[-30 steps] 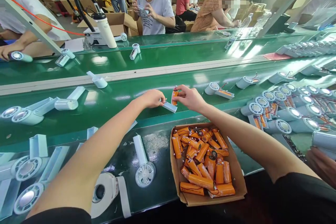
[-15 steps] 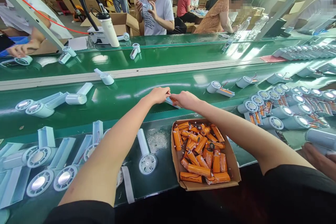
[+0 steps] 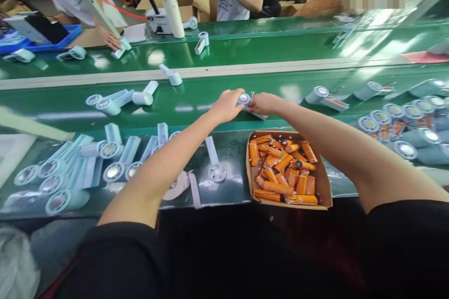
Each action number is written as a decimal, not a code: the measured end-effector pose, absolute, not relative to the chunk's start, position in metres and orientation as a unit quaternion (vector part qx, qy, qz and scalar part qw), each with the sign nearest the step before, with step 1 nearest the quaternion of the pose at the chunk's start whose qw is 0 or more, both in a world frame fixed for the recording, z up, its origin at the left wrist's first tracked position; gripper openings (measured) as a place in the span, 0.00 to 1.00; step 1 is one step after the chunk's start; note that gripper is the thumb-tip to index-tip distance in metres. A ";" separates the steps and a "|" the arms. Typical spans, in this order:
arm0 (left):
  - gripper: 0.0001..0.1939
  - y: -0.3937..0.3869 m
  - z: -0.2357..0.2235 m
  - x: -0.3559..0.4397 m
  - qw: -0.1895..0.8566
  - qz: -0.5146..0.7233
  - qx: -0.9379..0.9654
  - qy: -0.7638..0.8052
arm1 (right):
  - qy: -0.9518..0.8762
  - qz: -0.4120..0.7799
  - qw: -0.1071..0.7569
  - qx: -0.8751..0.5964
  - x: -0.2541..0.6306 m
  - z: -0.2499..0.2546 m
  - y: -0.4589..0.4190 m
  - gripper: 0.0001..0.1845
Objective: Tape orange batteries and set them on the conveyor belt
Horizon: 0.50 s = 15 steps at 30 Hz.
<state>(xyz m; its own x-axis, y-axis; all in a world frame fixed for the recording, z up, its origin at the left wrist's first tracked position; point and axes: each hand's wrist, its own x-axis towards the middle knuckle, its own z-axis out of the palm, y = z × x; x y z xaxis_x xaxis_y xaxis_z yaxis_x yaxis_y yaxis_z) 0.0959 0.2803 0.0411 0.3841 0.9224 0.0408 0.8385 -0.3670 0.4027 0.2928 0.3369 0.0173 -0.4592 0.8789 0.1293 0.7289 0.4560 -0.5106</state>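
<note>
My left hand (image 3: 226,106) is closed around the round head of a light-blue handheld fan (image 3: 243,98), held over the near edge of the green belt. My right hand (image 3: 265,103) has its fingers pressed together at the same fan's handle, and a thin wire end seems to stick up there. Its fingertips are partly hidden. Below my hands, a cardboard box (image 3: 327,191) holds several orange-wrapped battery packs (image 3: 277,187) with dark wires. Left of the box, a single fan with its blades showing (image 3: 217,172) lies on the dark table.
Several light-blue fan housings (image 3: 114,171) are piled at the left. Fans with orange batteries and wires (image 3: 326,98) lie along the belt (image 3: 196,117) at right. A tape roll (image 3: 177,186) sits by my left forearm. Co-workers stand across the belt, near a white bottle (image 3: 173,14).
My view has swung left and down. The fan's round head now shows in my left hand, where earlier only a bit of the housing was visible. Both hands stay close together.
</note>
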 end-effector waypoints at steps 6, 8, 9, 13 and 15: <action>0.18 0.073 0.022 -0.058 0.099 0.174 0.840 0.505 | -0.808 0.188 0.229 -0.509 0.319 0.040 0.312 0.11; 0.17 0.022 0.008 -0.087 0.024 0.116 0.859 0.499 | -0.808 0.180 0.244 -0.504 0.325 0.053 0.276 0.07; 0.14 0.004 0.002 -0.093 -0.017 0.096 0.865 0.493 | -0.811 0.190 0.251 -0.492 0.325 0.059 0.251 0.05; 0.12 -0.029 0.003 -0.070 -0.137 0.133 0.865 0.465 | -0.782 0.416 0.255 -0.388 0.291 0.068 0.135 0.22; 0.15 -0.033 0.014 -0.053 -0.162 0.193 0.858 0.448 | -0.719 0.569 0.215 -0.335 0.262 0.060 0.087 0.32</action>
<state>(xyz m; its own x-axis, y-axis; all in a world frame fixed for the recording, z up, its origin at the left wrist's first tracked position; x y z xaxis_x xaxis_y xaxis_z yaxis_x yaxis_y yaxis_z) -0.0527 -0.0329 0.0144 0.5244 0.7057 0.4764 0.8307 -0.5468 -0.1044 0.2620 0.0871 0.0603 -0.6829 0.7268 -0.0733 0.2380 0.1264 -0.9630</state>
